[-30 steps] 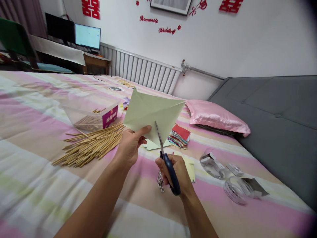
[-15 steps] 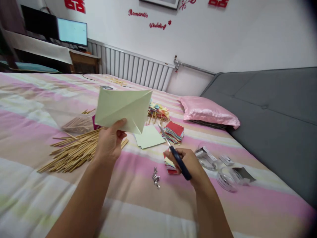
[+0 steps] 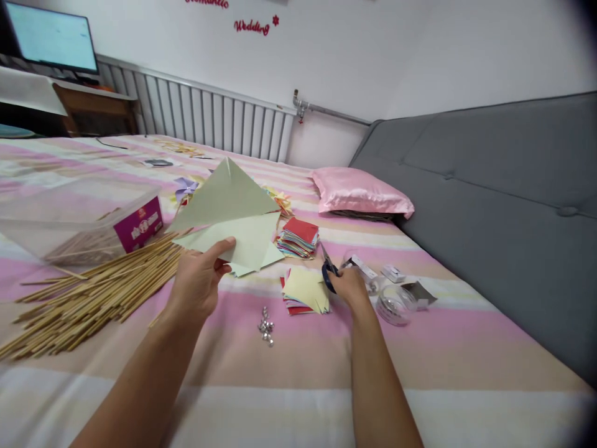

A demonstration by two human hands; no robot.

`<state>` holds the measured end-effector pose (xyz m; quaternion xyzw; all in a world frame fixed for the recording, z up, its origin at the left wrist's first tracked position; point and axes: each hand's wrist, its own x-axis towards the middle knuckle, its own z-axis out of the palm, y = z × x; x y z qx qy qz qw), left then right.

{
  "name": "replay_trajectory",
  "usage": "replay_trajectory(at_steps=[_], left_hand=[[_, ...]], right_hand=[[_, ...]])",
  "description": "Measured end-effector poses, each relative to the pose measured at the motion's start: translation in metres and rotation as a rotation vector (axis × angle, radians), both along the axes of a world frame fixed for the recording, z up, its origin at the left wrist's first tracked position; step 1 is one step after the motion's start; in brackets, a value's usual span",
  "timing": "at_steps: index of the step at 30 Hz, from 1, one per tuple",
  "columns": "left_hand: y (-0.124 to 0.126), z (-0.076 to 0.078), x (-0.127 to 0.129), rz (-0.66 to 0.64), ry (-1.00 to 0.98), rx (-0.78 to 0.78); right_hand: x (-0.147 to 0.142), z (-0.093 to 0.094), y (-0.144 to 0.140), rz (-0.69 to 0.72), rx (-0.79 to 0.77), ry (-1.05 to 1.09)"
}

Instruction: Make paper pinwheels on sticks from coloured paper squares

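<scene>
Two hands at work over a striped bed [image 3: 298, 386]: the left hand [image 3: 198, 283] pinches a pale green paper [image 3: 231, 214] by its lower edge, thumb on top, holding it up above the bundle of sticks [image 3: 88, 292]. The right hand [image 3: 349, 287] is clenched on blue-handled scissors [image 3: 328, 269], lowered just beside a small pile of yellow sheets [image 3: 305, 291]. The paper, creased along its diagonals and partly cut, droops open (one flap sags); a loose pinch could let it slip or tear at a cut, and the scissor tips could snag the sheets nearby.
</scene>
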<state>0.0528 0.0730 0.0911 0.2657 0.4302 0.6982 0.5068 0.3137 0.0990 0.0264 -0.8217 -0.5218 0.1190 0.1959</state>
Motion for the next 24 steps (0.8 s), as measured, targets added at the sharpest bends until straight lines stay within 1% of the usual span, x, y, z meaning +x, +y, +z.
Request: replay_trajectory(at_steps=[4, 8, 11, 13, 16, 19, 20, 21, 22, 24], left_hand=[[-0.001, -0.007, 0.013, -0.057, 0.073, -0.054], [-0.005, -0.013, 0.023, -0.193, 0.157, -0.096], [-0.009, -0.013, 0.029, -0.290, 0.157, -0.088], [-0.011, -0.012, 0.031, -0.329, 0.133, -0.078], [-0.010, -0.014, 0.029, -0.381, 0.108, -0.075], [-0.006, -0.017, 0.024, -0.455, 0.109, -0.078], [-0.006, -0.018, 0.022, -0.483, 0.114, -0.073], [-0.005, -0.019, 0.021, -0.509, 0.119, -0.065], [-0.005, -0.019, 0.019, -0.538, 0.125, -0.054], [-0.004, -0.019, 0.015, -0.588, 0.142, -0.031]], right_hand=[[0.001, -0.004, 0.002, -0.092, 0.028, 0.024], [0.000, -0.005, -0.002, -0.194, 0.082, 0.060], [0.000, -0.003, -0.005, -0.230, 0.138, 0.111], [0.000, 0.002, -0.006, -0.223, 0.195, 0.160], [-0.005, 0.014, -0.006, -0.122, 0.304, 0.286], [-0.018, 0.028, -0.009, 0.079, 0.387, 0.494], [-0.024, 0.032, -0.012, 0.166, 0.398, 0.591], [-0.029, 0.035, -0.014, 0.289, 0.398, 0.801], [-0.035, 0.038, -0.017, 0.349, 0.384, 0.935], [-0.044, 0.041, -0.023, 0.437, 0.342, 1.108]])
